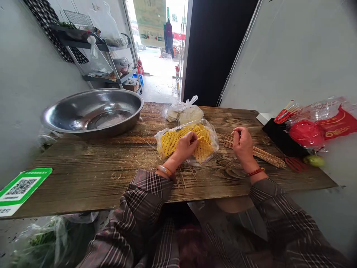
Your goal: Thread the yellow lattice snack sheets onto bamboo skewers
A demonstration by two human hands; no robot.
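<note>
My left hand (pixel 186 145) is closed in a pinch at the edge of a yellow lattice-cut food piece (pixel 203 148). More of these net-like yellow pieces (pixel 169 143) lie in an opened clear plastic bag (pixel 214 139) under and around the hand. My right hand (pixel 243 144) is raised over the table to the right, thumb and fingers pressed together; what they hold, if anything, is too small to make out. Below and beside it lies a bundle of thin wooden skewers (pixel 269 157). A few loose skewers (pixel 181 178) rest near my left wrist.
A large steel basin (pixel 93 111) stands at the left of the wooden table (pixel 97 178). Behind the yellow pieces sits a tied bag of pale food (pixel 191 113). To the right are a black box (pixel 283 137) and red packaging (pixel 306 133). A QR-code sign (pixel 25 188) lies front left.
</note>
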